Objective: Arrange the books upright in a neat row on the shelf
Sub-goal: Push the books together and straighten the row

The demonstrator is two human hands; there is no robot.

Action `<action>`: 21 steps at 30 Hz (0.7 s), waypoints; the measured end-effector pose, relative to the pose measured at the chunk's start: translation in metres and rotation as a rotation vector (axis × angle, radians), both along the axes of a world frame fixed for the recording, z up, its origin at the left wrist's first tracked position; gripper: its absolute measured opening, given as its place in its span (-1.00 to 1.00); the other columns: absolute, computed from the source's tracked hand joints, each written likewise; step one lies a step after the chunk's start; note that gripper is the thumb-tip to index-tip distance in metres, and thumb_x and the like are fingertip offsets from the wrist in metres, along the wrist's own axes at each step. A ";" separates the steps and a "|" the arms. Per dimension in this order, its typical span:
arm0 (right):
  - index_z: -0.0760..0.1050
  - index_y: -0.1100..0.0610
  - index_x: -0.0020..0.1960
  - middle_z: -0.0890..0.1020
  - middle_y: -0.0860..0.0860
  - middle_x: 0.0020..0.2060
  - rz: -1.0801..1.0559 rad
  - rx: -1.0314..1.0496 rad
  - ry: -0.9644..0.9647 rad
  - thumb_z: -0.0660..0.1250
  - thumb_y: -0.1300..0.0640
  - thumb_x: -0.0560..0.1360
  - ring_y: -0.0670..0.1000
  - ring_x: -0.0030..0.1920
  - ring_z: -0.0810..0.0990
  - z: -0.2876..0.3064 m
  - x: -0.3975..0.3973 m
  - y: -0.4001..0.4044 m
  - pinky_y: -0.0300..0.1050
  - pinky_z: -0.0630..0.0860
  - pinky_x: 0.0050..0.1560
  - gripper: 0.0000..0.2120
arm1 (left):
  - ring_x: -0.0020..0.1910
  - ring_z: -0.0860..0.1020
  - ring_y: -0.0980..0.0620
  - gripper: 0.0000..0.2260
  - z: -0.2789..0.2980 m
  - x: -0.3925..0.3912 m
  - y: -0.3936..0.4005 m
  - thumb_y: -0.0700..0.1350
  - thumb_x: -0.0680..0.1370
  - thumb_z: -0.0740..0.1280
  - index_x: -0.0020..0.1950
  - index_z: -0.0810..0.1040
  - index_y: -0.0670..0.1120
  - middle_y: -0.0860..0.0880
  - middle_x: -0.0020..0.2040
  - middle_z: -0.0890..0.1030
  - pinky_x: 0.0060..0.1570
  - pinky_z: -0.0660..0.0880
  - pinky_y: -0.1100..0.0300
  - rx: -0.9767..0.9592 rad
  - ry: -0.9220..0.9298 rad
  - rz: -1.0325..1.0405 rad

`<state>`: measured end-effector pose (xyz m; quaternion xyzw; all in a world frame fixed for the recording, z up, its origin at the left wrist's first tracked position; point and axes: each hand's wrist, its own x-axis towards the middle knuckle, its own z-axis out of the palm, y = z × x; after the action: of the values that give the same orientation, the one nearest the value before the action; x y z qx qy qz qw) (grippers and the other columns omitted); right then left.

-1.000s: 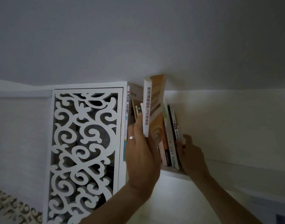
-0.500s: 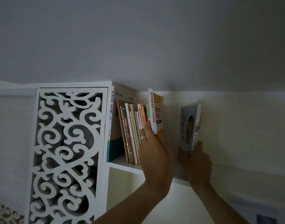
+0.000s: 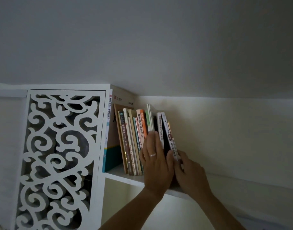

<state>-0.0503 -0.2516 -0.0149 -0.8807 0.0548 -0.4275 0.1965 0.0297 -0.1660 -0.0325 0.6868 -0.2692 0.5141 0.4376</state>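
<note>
Several books [image 3: 134, 140] stand upright in a row on a white shelf [image 3: 125, 179], beside a big book [image 3: 115, 130] at the left end. My left hand [image 3: 154, 160], with a ring, lies flat with straight fingers against the spines in the middle of the row. My right hand [image 3: 187, 171] holds the lower part of the rightmost book [image 3: 169, 135], a thin one with a dark spine, which stands pressed against a white-spined book [image 3: 160, 128]. The bottoms of these books are hidden behind my hands.
A white carved lattice panel [image 3: 59, 155] closes the cabinet to the left of the books. The ceiling hangs close above the book tops. The shelf board runs on to the right along the pale wall [image 3: 233, 138].
The white-spined book in my left hand went into the row. My right hand brought the thin book leftward against it. My left hand now lies flat on the spines.
</note>
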 end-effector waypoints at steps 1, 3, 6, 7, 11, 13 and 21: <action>0.36 -0.18 0.41 0.64 -0.24 -0.05 0.053 0.033 0.029 -0.03 -0.36 0.57 -0.24 -0.22 0.58 0.002 0.001 0.001 -0.42 0.47 -0.17 -0.48 | 0.67 0.04 -0.08 -0.42 0.000 0.003 0.001 0.16 0.72 -0.05 0.68 0.07 -0.10 -0.12 0.69 0.01 0.59 0.06 -0.09 0.045 -0.006 0.037; 0.26 -0.19 0.50 0.66 -0.14 0.13 0.125 0.067 0.093 -0.01 -0.29 0.58 -0.16 -0.06 0.66 0.004 0.004 0.001 -0.47 0.45 -0.13 -0.47 | 0.66 0.06 -0.12 -0.43 0.000 0.009 0.002 0.15 0.72 -0.05 0.69 0.04 -0.08 -0.16 0.69 0.00 0.56 0.15 -0.17 0.073 0.000 0.093; 0.21 -0.21 0.54 0.63 -0.12 0.25 0.140 0.077 0.119 0.06 -0.19 0.65 -0.06 0.16 0.65 0.005 0.004 0.000 -0.35 0.48 0.04 -0.54 | 0.64 0.15 -0.16 -0.45 -0.002 0.011 0.002 0.11 0.72 0.01 0.68 0.12 -0.08 -0.20 0.66 0.09 0.52 0.25 -0.19 0.064 -0.006 0.108; 0.21 -0.22 0.54 0.62 -0.12 0.26 0.145 0.082 0.116 0.08 -0.18 0.65 -0.05 0.18 0.64 0.004 0.004 0.000 -0.28 0.50 0.10 -0.54 | 0.63 0.17 -0.16 -0.46 -0.003 0.011 0.002 0.11 0.73 0.01 0.67 0.15 -0.08 -0.20 0.65 0.11 0.52 0.25 -0.18 0.053 -0.008 0.098; 0.20 -0.26 0.55 0.62 -0.11 0.26 0.198 0.118 0.111 0.11 -0.21 0.62 -0.06 0.18 0.64 0.003 0.004 -0.002 -0.15 0.56 0.19 -0.50 | 0.61 0.18 -0.14 -0.48 -0.002 0.012 0.003 0.10 0.72 0.05 0.65 0.21 -0.05 -0.19 0.63 0.14 0.52 0.21 -0.15 -0.003 0.005 0.028; 0.18 -0.26 0.56 0.58 -0.10 0.30 0.244 0.145 0.115 0.17 -0.14 0.64 -0.09 0.17 0.62 0.001 0.006 -0.004 -0.11 0.59 0.19 -0.50 | 0.59 0.19 -0.15 -0.48 -0.002 0.013 0.003 0.09 0.70 0.11 0.64 0.24 -0.03 -0.19 0.62 0.14 0.50 0.21 -0.14 -0.026 0.000 0.012; 0.22 -0.17 0.56 0.57 -0.07 0.27 0.207 0.147 0.107 0.25 0.01 0.64 -0.05 0.13 0.62 0.000 0.009 -0.002 -0.11 0.60 0.16 -0.48 | 0.55 0.20 -0.08 -0.48 0.008 0.002 0.010 -0.25 0.57 0.44 0.51 0.41 -0.11 -0.17 0.54 0.24 0.53 0.26 0.02 -0.188 -0.074 -0.151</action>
<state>-0.0411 -0.2538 -0.0150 -0.8863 0.0052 -0.3523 0.3006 0.0317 -0.1558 -0.0249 0.6010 -0.2869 0.5276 0.5274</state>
